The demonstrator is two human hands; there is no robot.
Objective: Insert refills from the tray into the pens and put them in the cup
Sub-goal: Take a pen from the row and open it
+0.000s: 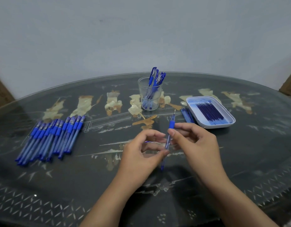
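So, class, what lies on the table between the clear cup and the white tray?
Head view: a small bunch of thin blue sticks, probably refills, beside the left edge of the tray; nearer the cup, only patterned table.

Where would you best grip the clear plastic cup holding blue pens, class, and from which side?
Probably round the wall of the clear plastic cup, from the near side: it stands upright, and the blue pens jut above its rim, blocking a grasp from above.

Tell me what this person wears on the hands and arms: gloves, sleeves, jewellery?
Nothing visible. The left hand and right hand are bare, no gloves or rings; both forearms are uncovered down to the picture's edge, with no sleeve, watch or bracelet.
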